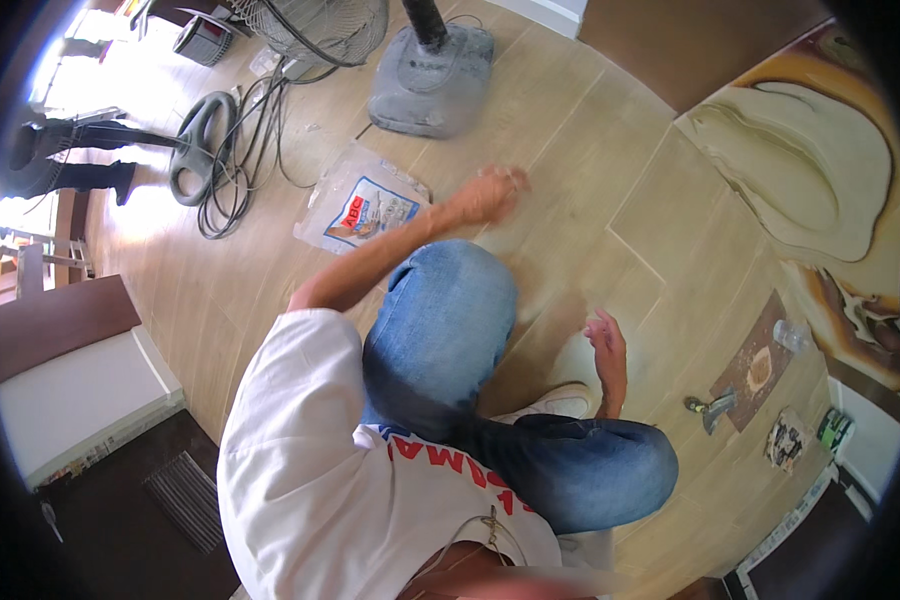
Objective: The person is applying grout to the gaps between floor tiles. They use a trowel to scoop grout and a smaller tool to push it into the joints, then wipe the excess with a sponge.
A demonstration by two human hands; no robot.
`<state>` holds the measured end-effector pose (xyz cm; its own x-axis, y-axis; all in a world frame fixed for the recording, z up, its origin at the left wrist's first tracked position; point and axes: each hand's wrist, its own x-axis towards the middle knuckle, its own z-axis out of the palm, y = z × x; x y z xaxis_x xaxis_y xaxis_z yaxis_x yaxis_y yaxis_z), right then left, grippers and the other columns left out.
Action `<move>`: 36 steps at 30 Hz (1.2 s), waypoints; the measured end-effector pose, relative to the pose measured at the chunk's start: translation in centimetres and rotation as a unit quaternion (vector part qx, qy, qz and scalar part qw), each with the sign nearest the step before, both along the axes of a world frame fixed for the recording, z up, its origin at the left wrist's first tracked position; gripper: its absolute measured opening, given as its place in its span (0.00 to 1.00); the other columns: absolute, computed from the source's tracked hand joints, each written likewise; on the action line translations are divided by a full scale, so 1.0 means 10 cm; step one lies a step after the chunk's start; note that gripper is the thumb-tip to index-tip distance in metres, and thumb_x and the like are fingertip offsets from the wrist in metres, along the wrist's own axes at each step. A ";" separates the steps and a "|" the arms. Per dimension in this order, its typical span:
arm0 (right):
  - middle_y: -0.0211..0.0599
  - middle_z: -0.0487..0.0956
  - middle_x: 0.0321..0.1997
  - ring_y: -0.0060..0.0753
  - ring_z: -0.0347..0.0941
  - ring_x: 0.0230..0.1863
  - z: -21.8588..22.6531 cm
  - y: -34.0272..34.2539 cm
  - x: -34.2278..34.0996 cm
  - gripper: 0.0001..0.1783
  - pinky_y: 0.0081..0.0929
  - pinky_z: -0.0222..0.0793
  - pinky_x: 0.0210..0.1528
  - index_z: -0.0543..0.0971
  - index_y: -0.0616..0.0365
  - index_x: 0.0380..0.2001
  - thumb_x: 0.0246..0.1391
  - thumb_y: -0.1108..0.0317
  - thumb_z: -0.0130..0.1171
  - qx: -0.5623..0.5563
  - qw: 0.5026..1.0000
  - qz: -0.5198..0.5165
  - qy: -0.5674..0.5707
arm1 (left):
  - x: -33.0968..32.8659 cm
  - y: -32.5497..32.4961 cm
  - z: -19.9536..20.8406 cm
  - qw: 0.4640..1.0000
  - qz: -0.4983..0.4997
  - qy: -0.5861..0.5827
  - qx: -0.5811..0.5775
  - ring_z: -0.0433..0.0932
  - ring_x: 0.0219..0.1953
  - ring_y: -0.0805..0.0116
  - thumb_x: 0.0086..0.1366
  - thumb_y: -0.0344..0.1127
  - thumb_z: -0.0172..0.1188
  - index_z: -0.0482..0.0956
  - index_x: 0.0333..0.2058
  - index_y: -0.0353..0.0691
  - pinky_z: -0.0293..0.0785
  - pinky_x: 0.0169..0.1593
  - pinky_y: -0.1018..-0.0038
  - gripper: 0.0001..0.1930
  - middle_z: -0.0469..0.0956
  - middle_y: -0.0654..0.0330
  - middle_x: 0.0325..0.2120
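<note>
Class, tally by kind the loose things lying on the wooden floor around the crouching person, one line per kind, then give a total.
Printed clear plastic bags: 1
Fan bases: 1
Bundles of black cable: 1
Brown sanding sheets: 1
Small metal tools: 1
Clear plastic bottles: 1
Total: 6

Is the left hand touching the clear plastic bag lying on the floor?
Apart. In the head view the left hand, blurred, is over bare floor planks to the right of the plastic bag, with floor showing between them.
</note>
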<state>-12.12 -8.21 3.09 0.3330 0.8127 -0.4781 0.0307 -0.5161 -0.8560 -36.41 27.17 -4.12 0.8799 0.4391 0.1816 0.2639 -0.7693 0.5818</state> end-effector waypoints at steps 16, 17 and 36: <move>0.40 0.83 0.50 0.32 0.79 0.48 -0.04 -0.07 -0.07 0.25 0.30 0.74 0.53 0.72 0.57 0.66 0.71 0.59 0.56 -0.038 0.997 0.054 0.025 | -0.57 0.01 0.33 0.963 0.175 -0.180 -0.099 0.69 0.65 0.51 0.67 0.38 0.61 0.77 0.54 0.40 0.62 0.69 0.57 0.19 0.74 0.47 0.59; 0.40 0.82 0.51 0.32 0.79 0.48 -0.02 -0.08 -0.06 0.25 0.30 0.74 0.53 0.72 0.56 0.66 0.71 0.59 0.55 -0.042 0.997 0.046 0.039 | -0.58 0.48 0.31 0.944 0.289 -0.149 -0.056 0.73 0.61 0.49 0.67 0.39 0.62 0.76 0.55 0.37 0.68 0.64 0.57 0.20 0.75 0.45 0.57; 0.40 0.81 0.54 0.34 0.79 0.51 0.54 -0.39 0.07 0.26 0.32 0.73 0.57 0.72 0.54 0.67 0.72 0.55 0.55 -0.146 0.980 -0.125 0.052 | -0.52 3.29 0.53 0.831 0.443 -0.320 -0.102 0.83 0.39 0.65 0.51 0.50 0.82 0.79 0.46 0.34 0.79 0.45 0.66 0.32 0.85 0.56 0.38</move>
<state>-11.42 -12.09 8.52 0.4415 0.5344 -0.7208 -0.2085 -0.7202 -0.6617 -41.65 60.06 1.15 -0.0532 0.9427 0.3294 0.2610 -0.3053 0.9158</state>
